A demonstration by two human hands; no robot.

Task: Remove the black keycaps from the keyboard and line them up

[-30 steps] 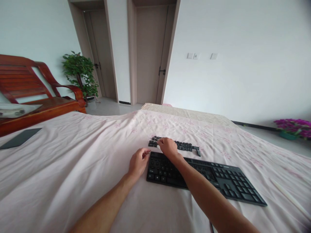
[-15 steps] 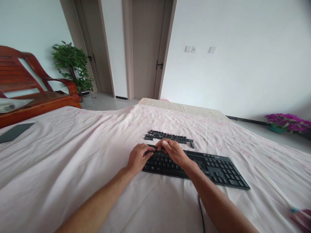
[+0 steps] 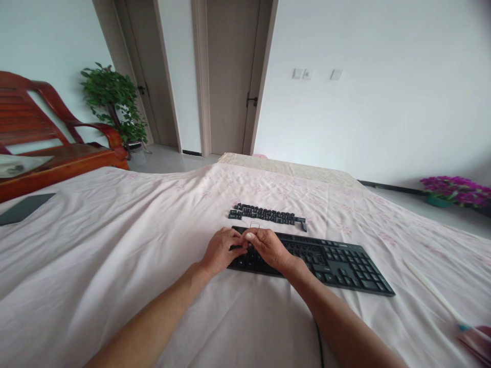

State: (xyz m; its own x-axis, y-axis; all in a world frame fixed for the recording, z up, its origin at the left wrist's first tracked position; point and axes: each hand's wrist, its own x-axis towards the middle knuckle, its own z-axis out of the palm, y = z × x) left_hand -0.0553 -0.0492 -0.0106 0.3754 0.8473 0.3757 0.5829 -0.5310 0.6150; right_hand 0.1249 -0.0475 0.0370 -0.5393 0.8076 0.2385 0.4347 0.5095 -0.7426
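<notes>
A black keyboard (image 3: 337, 271) lies at a slant on the pink-patterned sheet, some of its key positions bare of caps. Over its left part my right hand (image 3: 268, 245) is closed in a pinch on what looks like a wire keycap puller (image 3: 254, 224); the thin wire loop pokes out beyond the fingers. My left hand (image 3: 224, 248) meets it at the fingertips, fingers bent together above the left keys. Whatever sits between the left fingers is hidden. Just behind the keyboard, loose black keycaps (image 3: 268, 214) are laid out in rows.
A brush with a pale handle (image 3: 433, 289) lies at the right. On the far left is a dark flat panel (image 3: 25, 208). The keyboard's cable (image 3: 319, 342) runs toward me under my right forearm. A wooden bench (image 3: 57, 138) stands beyond the sheet.
My right hand has dropped lower and closer to my left hand, and its fingers have drawn together. The wire loop now shows above the fingers. My left hand's fingertips now meet the right's.
</notes>
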